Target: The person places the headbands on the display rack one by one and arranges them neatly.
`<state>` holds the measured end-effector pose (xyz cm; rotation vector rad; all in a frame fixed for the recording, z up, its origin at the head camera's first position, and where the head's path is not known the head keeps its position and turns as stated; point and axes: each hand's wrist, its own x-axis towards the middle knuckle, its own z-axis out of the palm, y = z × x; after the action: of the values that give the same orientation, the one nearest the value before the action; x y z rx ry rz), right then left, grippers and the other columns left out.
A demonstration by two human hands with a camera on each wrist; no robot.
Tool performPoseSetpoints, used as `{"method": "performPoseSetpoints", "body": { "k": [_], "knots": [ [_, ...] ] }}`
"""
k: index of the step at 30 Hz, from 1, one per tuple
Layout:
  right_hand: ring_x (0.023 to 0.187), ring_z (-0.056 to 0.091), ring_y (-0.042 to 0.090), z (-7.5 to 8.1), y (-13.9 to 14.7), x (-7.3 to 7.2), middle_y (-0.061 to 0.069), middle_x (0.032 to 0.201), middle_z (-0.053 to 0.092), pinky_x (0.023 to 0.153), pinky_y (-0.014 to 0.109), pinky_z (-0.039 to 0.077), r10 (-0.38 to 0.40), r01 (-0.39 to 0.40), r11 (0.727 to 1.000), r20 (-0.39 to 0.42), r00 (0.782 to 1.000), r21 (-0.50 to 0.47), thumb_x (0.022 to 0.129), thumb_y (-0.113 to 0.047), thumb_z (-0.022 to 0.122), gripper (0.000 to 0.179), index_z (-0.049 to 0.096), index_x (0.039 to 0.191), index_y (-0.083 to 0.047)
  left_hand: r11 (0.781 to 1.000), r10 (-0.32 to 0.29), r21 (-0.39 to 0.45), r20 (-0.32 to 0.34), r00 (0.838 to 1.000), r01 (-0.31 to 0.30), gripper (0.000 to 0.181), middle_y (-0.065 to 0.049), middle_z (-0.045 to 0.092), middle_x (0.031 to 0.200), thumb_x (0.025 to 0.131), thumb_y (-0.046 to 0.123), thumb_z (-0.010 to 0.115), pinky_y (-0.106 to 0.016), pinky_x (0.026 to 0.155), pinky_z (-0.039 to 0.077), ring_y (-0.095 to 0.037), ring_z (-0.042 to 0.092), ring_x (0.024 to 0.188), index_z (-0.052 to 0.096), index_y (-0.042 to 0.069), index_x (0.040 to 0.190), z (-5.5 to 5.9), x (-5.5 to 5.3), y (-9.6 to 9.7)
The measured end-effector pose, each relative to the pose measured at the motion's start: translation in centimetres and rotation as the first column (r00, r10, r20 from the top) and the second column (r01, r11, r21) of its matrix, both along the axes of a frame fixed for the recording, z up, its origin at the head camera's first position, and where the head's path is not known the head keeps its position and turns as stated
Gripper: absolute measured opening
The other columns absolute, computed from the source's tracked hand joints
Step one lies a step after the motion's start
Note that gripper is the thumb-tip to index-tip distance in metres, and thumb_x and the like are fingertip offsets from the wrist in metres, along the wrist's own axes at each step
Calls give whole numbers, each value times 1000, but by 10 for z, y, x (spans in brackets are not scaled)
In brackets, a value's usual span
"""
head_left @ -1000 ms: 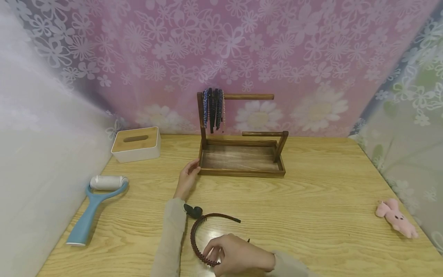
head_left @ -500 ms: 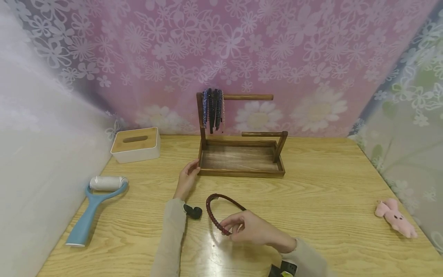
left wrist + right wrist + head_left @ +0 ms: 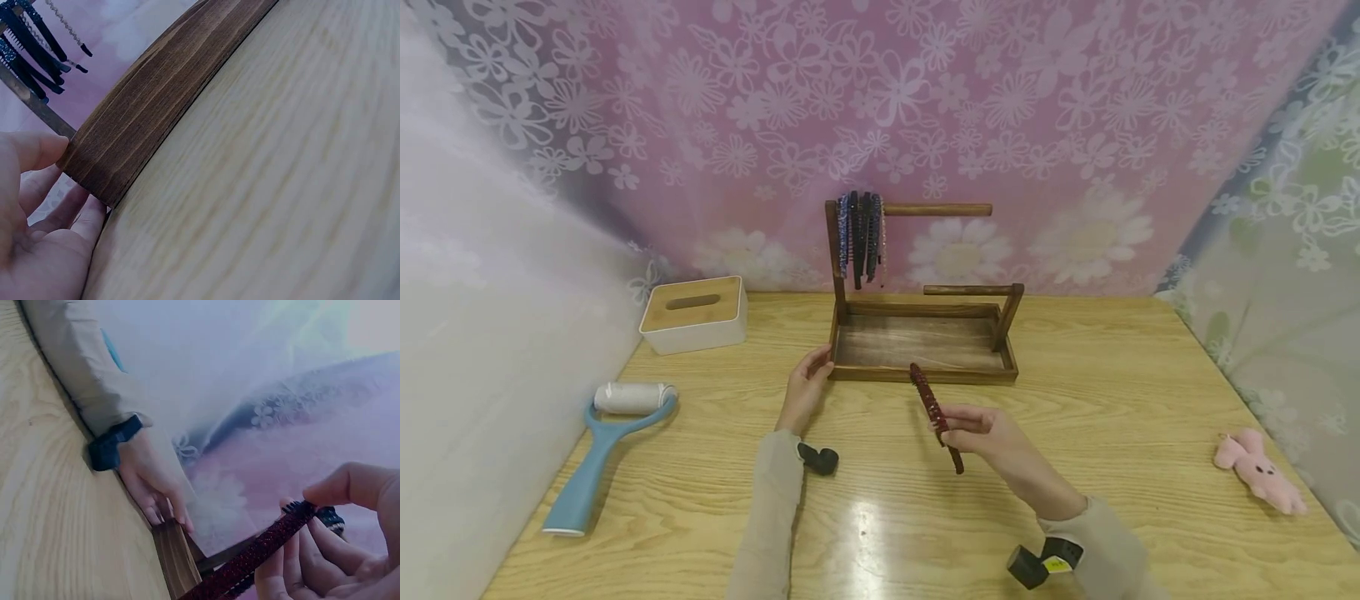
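My right hand (image 3: 1000, 450) pinches a dark red, glittery headband (image 3: 928, 404) between thumb and fingers. It is held on edge just in front of the wooden headband rack (image 3: 872, 374), its upper end overlapping the tray's front wall in the head view. Small comb teeth show on the headband (image 3: 256, 550) in the right wrist view. At the rack's left front corner my left hand (image 3: 807, 387) rests, thumb and extended fingers touching the end wall (image 3: 87, 169). Several dark, blue and beaded headbands (image 3: 861, 237) hang at the left of the upper bar (image 3: 940, 210).
A shorter, lower bar (image 3: 968, 290) rises from the tray's right side. To the left are a tissue box (image 3: 695, 312) and a blue-handled lint roller (image 3: 598, 458). A pink plush toy (image 3: 1262, 473) lies far right. Flowered curtain (image 3: 1075, 125) hangs behind the table.
My right hand has carried the red headband up from the table's front, forward and rightward to the rack, turning it edge-on. My left hand stays at the rack's corner.
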<state>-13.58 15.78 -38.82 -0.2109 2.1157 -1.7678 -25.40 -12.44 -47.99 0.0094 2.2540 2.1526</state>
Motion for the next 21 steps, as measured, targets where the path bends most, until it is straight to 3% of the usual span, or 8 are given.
{"method": "performPoseSetpoints", "body": {
  "k": [7,12,17,19,21],
  "knots": [
    [104,62,-2,11,25,-6,21,136,57,90,18,52,-159,159,987,-9,987,1,98,-15,56,54,37,144,7,1000,17,8,-10,1000,-17,42,-19,43,149,101,9,52,-47,115,35,-33,40,138,48,1,141,-18,-9,-1],
    [100,57,-10,21,45,-14,13,139,50,89,15,50,-247,248,968,-24,969,43,100,-21,54,59,31,148,3,999,31,-9,-23,999,-31,41,-16,46,148,101,11,52,-46,114,36,-31,42,137,49,4,141,-24,-11,-1],
    [99,56,-11,27,68,-25,-18,118,56,86,11,49,-307,310,950,-89,948,23,100,-24,55,62,30,149,4,1000,27,-4,-18,999,-27,40,-13,46,148,100,12,52,-45,115,36,-29,42,138,51,6,140,-25,-12,-1],
    [98,56,-10,29,76,-29,-26,108,56,85,10,49,-331,333,943,-112,937,-4,99,-25,57,60,34,148,2,1000,27,-3,-22,999,-27,40,-13,46,149,100,12,52,-45,115,35,-29,41,138,51,6,140,-25,-12,-1],
    [97,58,-10,31,83,-33,-26,106,59,83,9,49,-354,350,935,-125,927,-49,99,-24,58,48,43,141,-7,1000,26,-3,-22,999,-26,41,-14,45,149,100,11,52,-45,116,35,-29,41,139,51,6,140,-26,-13,-1]
  ]
}}
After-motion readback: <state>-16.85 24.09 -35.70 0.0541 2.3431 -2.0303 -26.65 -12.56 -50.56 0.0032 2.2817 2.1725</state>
